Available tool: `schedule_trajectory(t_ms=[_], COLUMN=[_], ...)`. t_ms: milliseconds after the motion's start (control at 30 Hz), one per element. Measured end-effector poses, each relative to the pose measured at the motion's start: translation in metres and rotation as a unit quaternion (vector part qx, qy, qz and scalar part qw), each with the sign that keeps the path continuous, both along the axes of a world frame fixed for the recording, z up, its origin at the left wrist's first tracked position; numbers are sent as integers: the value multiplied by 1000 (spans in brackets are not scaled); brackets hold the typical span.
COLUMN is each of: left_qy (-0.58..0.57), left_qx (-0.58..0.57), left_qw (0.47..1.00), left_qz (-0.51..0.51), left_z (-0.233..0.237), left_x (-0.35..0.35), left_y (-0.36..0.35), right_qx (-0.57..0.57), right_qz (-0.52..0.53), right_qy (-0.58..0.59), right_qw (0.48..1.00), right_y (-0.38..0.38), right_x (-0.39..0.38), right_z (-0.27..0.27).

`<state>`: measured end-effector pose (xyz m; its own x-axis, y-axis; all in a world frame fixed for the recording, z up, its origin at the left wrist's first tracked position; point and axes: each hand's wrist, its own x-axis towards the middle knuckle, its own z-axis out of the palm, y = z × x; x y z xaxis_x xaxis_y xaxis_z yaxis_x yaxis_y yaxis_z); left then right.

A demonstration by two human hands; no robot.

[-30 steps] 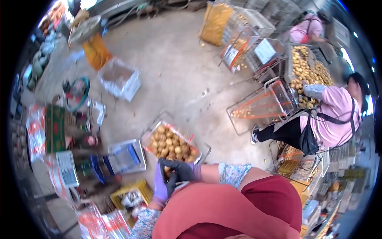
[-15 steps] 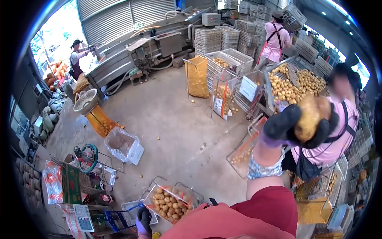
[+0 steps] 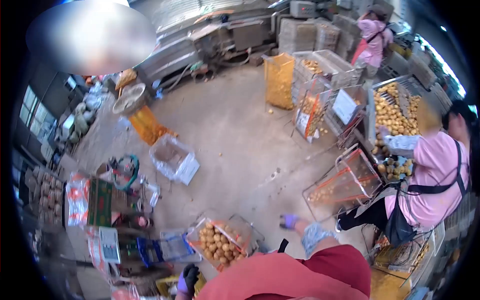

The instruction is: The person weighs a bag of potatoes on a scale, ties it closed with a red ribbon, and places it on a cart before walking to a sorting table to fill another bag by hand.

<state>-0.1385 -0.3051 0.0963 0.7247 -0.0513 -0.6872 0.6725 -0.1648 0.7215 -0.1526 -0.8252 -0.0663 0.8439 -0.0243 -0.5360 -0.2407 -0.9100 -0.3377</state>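
My right hand (image 3: 289, 221), in a purple glove with a patterned sleeve cover, hangs low just right of a clear bag of potatoes (image 3: 220, 242) held in a wire frame on the floor. No potato shows in it, and it is small and blurred. My left hand (image 3: 189, 280), in a black glove with a purple cuff, is at the bottom edge, below that bag and beside a yellow crate (image 3: 167, 286). Its fingers are not clear. My red apron fills the bottom of the view.
A platform scale (image 3: 167, 246) sits left of the bag, with a calculator (image 3: 109, 245) further left. A person in pink (image 3: 435, 165) works at a potato-filled sorting table (image 3: 395, 107) on the right, by another bagged wire frame (image 3: 345, 182). Crates and machinery stand at the back.
My right hand, raised high with a large potato half a second ago, has dropped down beside the potato bag and the potato is no longer seen. The view has tilted downward.
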Motion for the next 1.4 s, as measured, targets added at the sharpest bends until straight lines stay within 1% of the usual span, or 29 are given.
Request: schedule_trajectory(t_ms=[67, 100, 167, 233, 267, 300, 333, 433, 500, 533, 567, 600, 633, 667, 733, 767, 800, 900, 933, 1000, 1033, 1067, 1100, 1167, 1267, 1300, 1333, 1367, 1400], left_qy=[21, -33, -4, -14, 28, 45, 59, 129, 130, 93, 226, 216, 234, 266, 255, 256, 257, 230, 237, 196, 153, 106, 283, 198, 158, 159, 160, 167, 180], left_qx=[67, 60, 117, 125, 103, 122, 137, 92, 97, 101, -1, 72, 79, 73, 188, 168, 149, 86, 64, 108, 116, 120, 138, 143, 172, 178, 183, 171, 169], left_qw=[997, 994, 983, 977, 990, 986, 982, 980, 965, 918, 948, 932, 933, 924, 907, 912, 917, 921, 921, 936, 942, 949, 938, 937, 915, 913, 911, 914, 914], left_qz=[-42, -87, -139, -175, -89, -101, -120, -118, -205, -372, -224, -283, -263, -263, -276, -272, -267, -304, -301, -271, -275, -271, -145, -251, -330, -332, -333, -328, -322], left_z=[11, 10, 23, -2, -27, -42, -57, -101, -136, -126, -126, -148, -177, -196, -216, -221, -225, -211, -214, -209, -220, -225, -190, -185, -218, -221, -225, -237, -230], left_x=[0, -3, 1, 4, 3, 10, 19, 53, 70, 93, 107, 114, 109, 112, 113, 114, 112, 115, 112, 105, 98, 98, 123, 116, 111, 111, 110, 109, 111], left_y=[0, 8, 14, 41, 51, 58, 64, 63, 48, 33, 18, 16, 16, 12, 9, 12, 18, 33, 40, 39, 47, 48, 27, 34, 57, 54, 53, 57, 53], right_qx=[137, 199, 339, 426, 363, 348, 303, 298, 325, 334, 332, 336, 335, 430, 597, 699, 666, 718, 673, 536, 307, 181, 83, -33, 41, -4, -45, -84, -13], right_qz=[-62, -96, -200, -335, -376, -392, -463, -529, -549, -566, -556, -540, -601, -633, -672, -606, -634, -605, -651, -694, -720, -726, -697, -676, -743, -637, -572, -500, -516], right_qy=[134, 169, 197, 181, 153, 56, 175, 122, 96, 74, 56, 40, -1, -33, -102, -112, -141, -225, -231, -154, -91, -34, 63, 187, 53, 39, 4, -33, -85], right_qw=[980, 961, 898, 821, 839, 850, 814, 785, 764, 750, 760, 771, 726, 643, 425, 363, 366, 260, 266, 456, 616, 663, 710, 712, 666, 770, 819, 861, 852], right_y=[65, 79, 93, 77, 70, 62, 91, 115, 144, 168, 182, 197, 215, 214, 211, 212, 219, 239, 245, 229, 229, 217, 194, 161, 137, 135, 138, 145, 159], right_x=[-80, -106, -148, -166, -161, -158, -93, -56, -45, -30, -29, -28, -22, -25, -37, -41, -45, -43, -37, -67, -70, -92, -135, -235, -349, -317, -254, -180, -105], right_z=[-61, -77, -115, -146, -149, -153, -31, -24, -6, 0, -16, -32, -40, -53, -73, -80, -92, -116, -107, -113, -78, -60, -47, -20, 2, 18, 32, 43, 53])
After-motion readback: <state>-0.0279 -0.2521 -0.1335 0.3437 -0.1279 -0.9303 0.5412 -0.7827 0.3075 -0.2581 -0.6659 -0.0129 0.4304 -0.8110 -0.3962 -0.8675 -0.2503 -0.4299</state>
